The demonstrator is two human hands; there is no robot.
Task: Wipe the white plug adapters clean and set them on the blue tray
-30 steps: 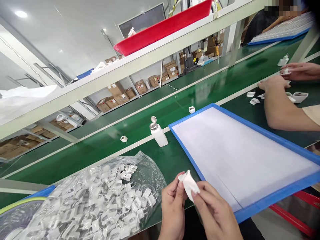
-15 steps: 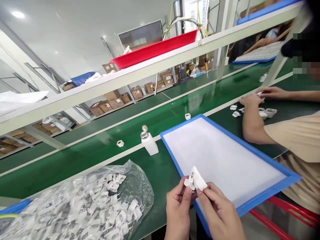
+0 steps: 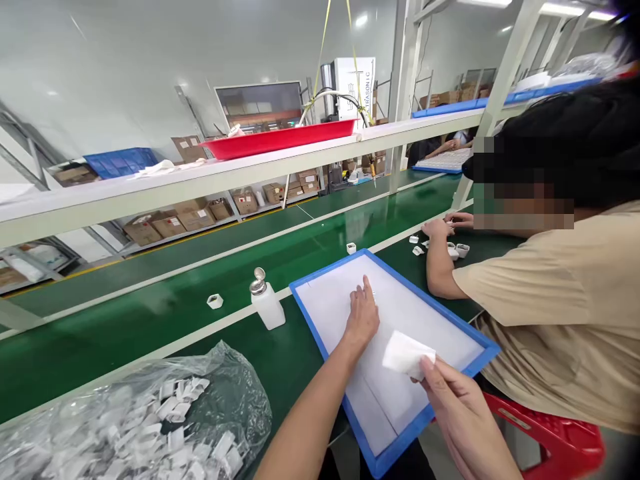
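Note:
My left hand [image 3: 363, 313] reaches over the white surface of a blue-framed tray [image 3: 385, 257]. Its index finger is stretched out and the others are partly bent. A tiny pale thing beside the fingers is too small to make out clearly. Closer to me, my right hand [image 3: 457, 397] pinches a white wiping cloth [image 3: 407, 353] by one corner, above the tray's near part. Left of the tray stands a white pump bottle [image 3: 269, 307] with a metal top, its lid tipped up. A clear plastic bag [image 3: 240, 387] holds many small white plastic parts [image 3: 175, 400].
A small white part [image 3: 215, 301] sits on the green belt [image 3: 165, 293], another [image 3: 351, 248] behind the tray. A co-worker [image 3: 550, 287] sits at the right, hands near several white parts. Overhead, a shelf [image 3: 280, 163] carries a red tray [image 3: 285, 139]. A red stool [image 3: 560, 440] stands lower right.
My left hand has left my right and moved forward over the tray; the white plastic piece no longer shows between my hands. My right hand keeps the cloth. The view has turned right.

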